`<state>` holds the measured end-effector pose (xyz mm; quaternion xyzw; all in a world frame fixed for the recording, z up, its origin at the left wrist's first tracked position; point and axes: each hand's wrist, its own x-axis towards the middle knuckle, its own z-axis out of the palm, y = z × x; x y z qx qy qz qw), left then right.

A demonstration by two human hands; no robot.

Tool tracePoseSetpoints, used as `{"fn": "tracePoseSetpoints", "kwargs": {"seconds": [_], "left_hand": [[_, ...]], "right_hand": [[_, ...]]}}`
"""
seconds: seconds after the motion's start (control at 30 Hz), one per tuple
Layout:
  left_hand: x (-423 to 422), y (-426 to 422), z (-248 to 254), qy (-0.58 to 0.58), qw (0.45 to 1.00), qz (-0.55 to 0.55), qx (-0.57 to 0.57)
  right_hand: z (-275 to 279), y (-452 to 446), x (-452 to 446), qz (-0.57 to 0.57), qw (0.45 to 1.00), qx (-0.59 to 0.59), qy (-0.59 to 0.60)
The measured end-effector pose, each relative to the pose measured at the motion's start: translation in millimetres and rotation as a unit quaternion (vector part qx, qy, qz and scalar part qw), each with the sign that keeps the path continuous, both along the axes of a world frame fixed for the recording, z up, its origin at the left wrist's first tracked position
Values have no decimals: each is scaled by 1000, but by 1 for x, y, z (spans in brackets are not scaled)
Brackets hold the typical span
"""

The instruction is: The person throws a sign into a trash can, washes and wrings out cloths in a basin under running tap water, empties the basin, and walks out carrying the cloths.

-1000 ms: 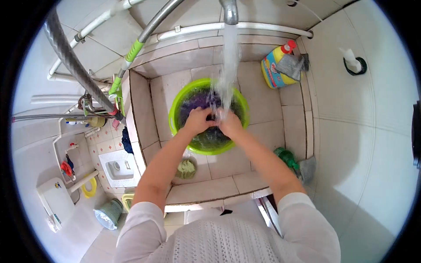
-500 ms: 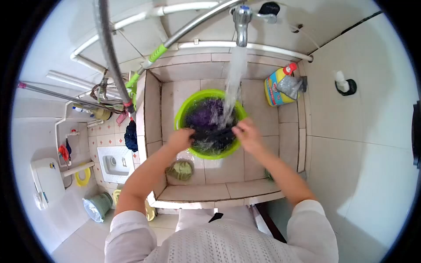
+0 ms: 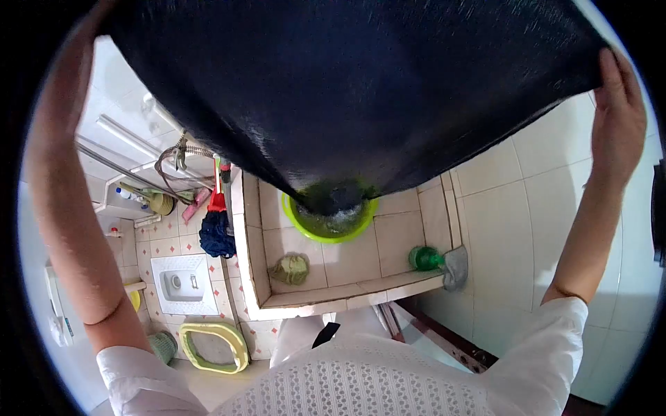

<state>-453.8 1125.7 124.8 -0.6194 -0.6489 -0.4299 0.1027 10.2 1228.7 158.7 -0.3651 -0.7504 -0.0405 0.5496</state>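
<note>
A wide dark navy cloth [image 3: 374, 83] is held up and spread between my raised arms, filling the top of the view. Its right corner is pinched in my right hand [image 3: 617, 114]. My left hand [image 3: 104, 14] is at the cloth's left corner near the top edge, its fingers mostly cut off by the dark border. The cloth's lower end hangs down to the green basin [image 3: 326, 236], which holds bubbly water. The cloth hides the tap and the back of the tiled sink [image 3: 395, 243].
A crumpled pale green cloth [image 3: 290, 269] lies at the sink's front left, a green bottle [image 3: 424, 258] at its front right beside a grey rag [image 3: 455, 269]. To the left are a squat toilet [image 3: 182, 286], a dark blue mop head [image 3: 217, 234] and a yellow-green tub [image 3: 214, 347].
Both hands have risen from the basin and moved far apart. The dark cloth has come up out of the water and is stretched open between them.
</note>
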Motion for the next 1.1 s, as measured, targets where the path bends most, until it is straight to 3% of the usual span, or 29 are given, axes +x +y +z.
{"fn": "tracePoseSetpoints", "kwargs": {"seconds": [0.03, 0.07, 0.17, 0.2, 0.23, 0.27, 0.3, 0.37, 0.47, 0.53, 0.6, 0.63, 0.7, 0.77, 0.83, 0.9, 0.93, 0.97, 1.0, 1.03, 1.07, 1.1], "left_hand": [[-5, 2, -2, 2, 1000, -10, -4], [-7, 4, -5, 4, 1000, -20, -10], [29, 9, -27, -8, 996, -82, -30], [67, 8, -38, -22, 991, -125, -38], [84, 9, -63, -150, 954, -210, -152], [93, 13, -100, -263, 909, -227, -231], [107, 16, -146, -281, 899, -230, -246], [114, 23, -261, -318, 840, -257, -357], [158, 12, -413, -248, 840, -170, -452], [189, 4, -494, -196, 878, -100, -424], [216, 10, -537, -153, 874, -11, -460], [223, 15, -544, -98, 845, 7, -526], [229, 23, -566, -76, 817, 8, -572], [235, 27, -585, -55, 787, 8, -615], [243, 30, -605, -33, 817, 16, -576], [243, 28, -610, -36, 791, -7, -611], [238, 29, -603, -48, 745, -36, -664], [233, 31, -593, -58, 697, -66, -712], [227, 30, -562, -88, 722, -84, -681], [221, 29, -513, -118, 745, -102, -649], [218, 25, -484, -148, 764, -122, -617], [216, 14, -479, -172, 850, -150, -475]], "right_hand": [[5, -1, -2, -44, 998, 0, 38], [6, 7, 8, -15, 999, -25, 40], [-23, 31, 40, 136, 975, -167, -55], [-54, 15, 3, 229, 959, -164, -13], [-88, 15, -2, 244, 937, -249, 31], [-123, 16, -8, 294, 885, -360, 30], [-174, 17, -18, 306, 851, -425, 40], [-286, 8, -38, 230, 886, -399, -58], [-456, -13, -65, 136, 879, -423, -170], [-510, -30, -91, 26, 834, -500, -232], [-542, -32, -112, 1, 740, -619, -265], [-556, -31, -117, -13, 685, -673, -279], [-588, -25, -121, 57, 625, -622, -468], [-678, -41, -109, 60, 663, -567, -485], [-694, -48, -108, 48, 697, -561, -444], [-681, -40, -108, 54, 633, -704, -317], [-664, -33, -111, 44, 595, -762, -252], [-652, -26, -115, 98, 592, -685, -413], [-642, -24, -115, 148, 569, -585, -560], [-602, -36, -105, 85, 671, -624, -393], [-567, -40, -107, 128, 704, -621, -320], [-535, -46, -108, 168, 729, -617, -246]]}}
